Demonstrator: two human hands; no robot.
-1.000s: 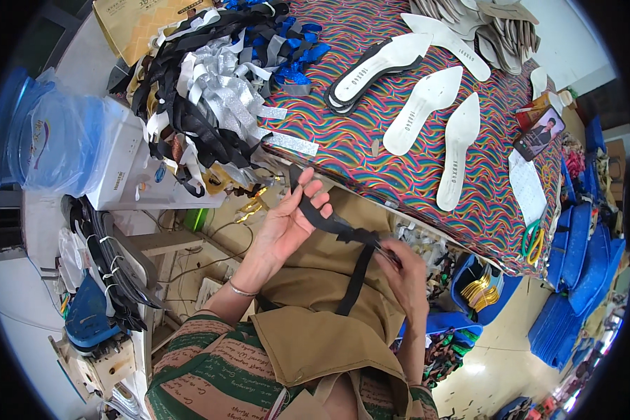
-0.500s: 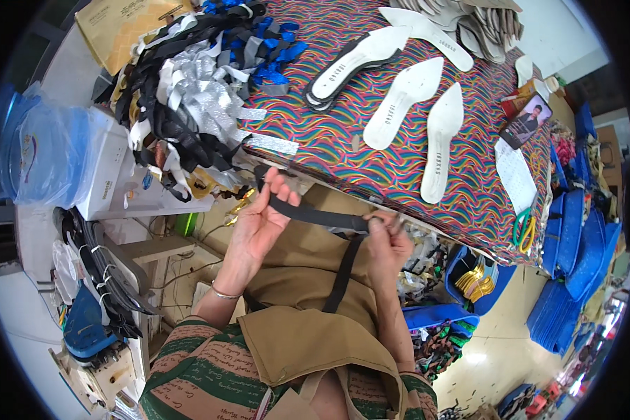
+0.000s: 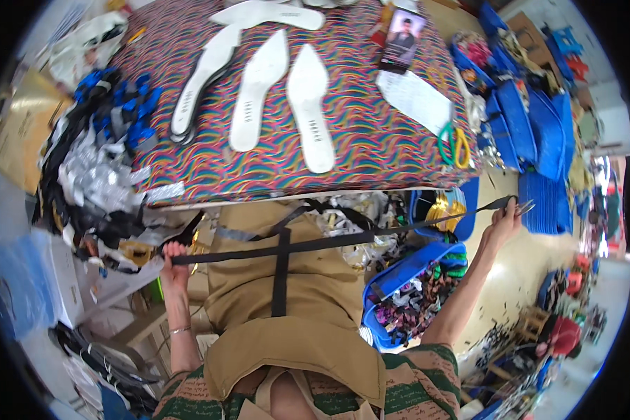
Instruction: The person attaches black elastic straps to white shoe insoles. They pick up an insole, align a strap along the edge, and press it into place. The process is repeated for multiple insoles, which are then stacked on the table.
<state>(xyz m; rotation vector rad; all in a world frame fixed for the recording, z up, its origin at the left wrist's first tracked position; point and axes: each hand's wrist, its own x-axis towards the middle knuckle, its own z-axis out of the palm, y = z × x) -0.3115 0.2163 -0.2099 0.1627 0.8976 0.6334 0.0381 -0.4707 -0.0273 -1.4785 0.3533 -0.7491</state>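
Strap pulled out full length between my two hands, below the surface edge.

From the left: my left hand [image 3: 173, 257] is closed in a fist around one end of the black strap [image 3: 308, 243], down by the pile of black and silver trim [image 3: 94, 178] at the corner of the surface [image 3: 371, 150]. The strap runs taut across my lap, over a second dark strip [image 3: 281, 269] hanging down the apron, past the blue bins [image 3: 406, 269] — and ends at my right hand [image 3: 505, 218], arm stretched well out, fingers pinched shut on the far tip. I judge the stretching-out is about done; nothing has been cut or fixed yet — the scissors [image 3: 455, 143] lie untouched near the surface's right edge, and the white insoles [image 3: 308, 105] sit bare further back.
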